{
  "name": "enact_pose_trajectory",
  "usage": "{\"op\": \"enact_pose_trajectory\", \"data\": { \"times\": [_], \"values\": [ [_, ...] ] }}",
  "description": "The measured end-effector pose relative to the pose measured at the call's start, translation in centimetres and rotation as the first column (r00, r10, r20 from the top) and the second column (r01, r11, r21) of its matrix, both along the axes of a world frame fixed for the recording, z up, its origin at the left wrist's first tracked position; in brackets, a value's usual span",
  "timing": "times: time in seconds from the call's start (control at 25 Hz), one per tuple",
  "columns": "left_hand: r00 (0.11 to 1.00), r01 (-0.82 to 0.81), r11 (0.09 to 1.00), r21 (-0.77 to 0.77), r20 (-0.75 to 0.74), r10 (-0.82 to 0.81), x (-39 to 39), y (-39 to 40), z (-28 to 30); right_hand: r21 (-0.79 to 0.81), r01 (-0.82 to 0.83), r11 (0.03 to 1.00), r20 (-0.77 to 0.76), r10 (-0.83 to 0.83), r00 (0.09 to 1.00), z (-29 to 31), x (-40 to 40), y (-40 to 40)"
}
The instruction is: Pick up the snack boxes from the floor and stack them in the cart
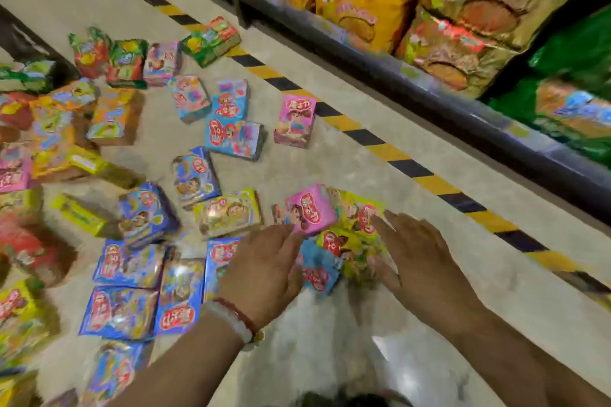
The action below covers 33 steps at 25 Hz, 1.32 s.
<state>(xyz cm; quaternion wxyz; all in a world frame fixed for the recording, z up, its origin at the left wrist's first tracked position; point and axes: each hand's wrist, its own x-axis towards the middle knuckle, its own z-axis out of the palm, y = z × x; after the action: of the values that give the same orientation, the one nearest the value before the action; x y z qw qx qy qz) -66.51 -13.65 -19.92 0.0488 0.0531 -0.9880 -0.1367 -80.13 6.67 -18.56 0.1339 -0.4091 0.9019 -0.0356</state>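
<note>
Several small snack boxes lie scattered on the pale floor [297, 175]. A pink box [310, 211], a yellow box [358, 211], a second yellow box [347, 249] and a light blue box [319, 269] form a small cluster. My left hand [267, 269] hovers over the cluster's left side, fingers spread, fingertips at the pink box. My right hand [420, 259] is spread on the cluster's right side, fingertips near the yellow boxes. Neither hand holds a box. No cart is in view.
A shelf [463, 109] with large yellow, gold and green snack bags runs along the right. Yellow-black hazard tape [380, 145] marks the floor before it. More boxes, blue [122, 311], pink [296, 120] and orange [112, 117], cover the left floor.
</note>
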Motion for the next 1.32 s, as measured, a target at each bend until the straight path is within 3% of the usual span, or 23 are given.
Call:
{"op": "enact_pose_trajectory", "data": {
  "times": [0.12,0.2,0.32,0.4,0.48,0.6,0.68,0.8,0.88,0.92,1.0,1.12,1.24,1.32],
  "values": [
    [0.976,0.210,0.977,-0.030,0.058,-0.208,-2.5,-0.8,-10.6,0.134,-0.124,0.983,0.039,0.120,0.992,-11.4,-1.7,-1.7],
    [0.951,0.305,0.946,-0.109,0.082,-0.298,-3.4,-0.7,-14.3,0.180,-0.170,0.969,0.062,0.161,0.985,-15.0,-2.3,-2.7],
    [0.950,0.299,0.948,-0.108,0.122,-0.286,-3.8,-0.4,-15.0,0.190,-0.114,0.975,0.111,0.094,0.989,-15.1,-2.2,-3.9],
    [0.948,0.305,0.948,-0.091,0.124,-0.293,-3.6,-0.5,-14.6,0.160,-0.005,0.987,0.234,-0.033,0.972,-13.7,-2.5,-3.9],
    [0.950,0.283,0.959,-0.004,0.141,-0.280,-3.1,-1.2,-14.0,0.104,0.135,0.985,0.419,-0.166,0.893,-13.2,-3.1,-3.5],
    [0.970,0.080,0.948,0.307,0.197,-0.145,-1.6,-3.0,-11.8,0.053,0.303,0.952,0.537,-0.283,0.795,-12.0,-3.9,-2.1],
    [0.967,-0.175,0.823,0.541,0.250,0.042,-0.5,-3.9,-8.1,0.043,0.441,0.896,0.617,-0.371,0.694,-8.8,-4.0,-0.8],
    [0.852,-0.511,0.428,0.746,0.372,0.369,0.9,-4.6,-0.3,-0.011,0.649,0.761,0.712,-0.450,0.539,-1.7,-3.9,0.9],
    [0.772,-0.582,0.180,0.793,0.469,0.430,1.6,-4.7,6.0,-0.047,0.759,0.649,0.782,-0.449,0.432,4.2,-3.8,1.4],
    [0.745,-0.599,0.119,0.792,0.497,0.444,1.6,-4.6,10.1,-0.047,0.802,0.595,0.810,-0.447,0.379,7.8,-3.8,1.5],
    [0.742,-0.576,0.085,0.813,0.476,0.472,1.3,-4.2,17.8,-0.065,0.854,0.517,0.857,-0.409,0.313,15.3,-3.8,1.4],
    [0.761,-0.532,0.058,0.845,0.447,0.469,0.8,-4.1,30.1,-0.103,0.868,0.486,0.912,-0.302,0.277,28.5,-3.5,1.7],
    [0.768,-0.504,0.056,0.862,0.418,0.484,1.2,-3.2,41.4,-0.165,0.856,0.489,0.932,-0.206,0.298,41.1,-2.9,2.5],
    [0.739,-0.512,0.007,0.859,0.437,0.512,2.3,-2.0,48.5,-0.207,0.867,0.454,0.931,-0.180,0.317,49.1,-1.3,3.6]
  ]
}}
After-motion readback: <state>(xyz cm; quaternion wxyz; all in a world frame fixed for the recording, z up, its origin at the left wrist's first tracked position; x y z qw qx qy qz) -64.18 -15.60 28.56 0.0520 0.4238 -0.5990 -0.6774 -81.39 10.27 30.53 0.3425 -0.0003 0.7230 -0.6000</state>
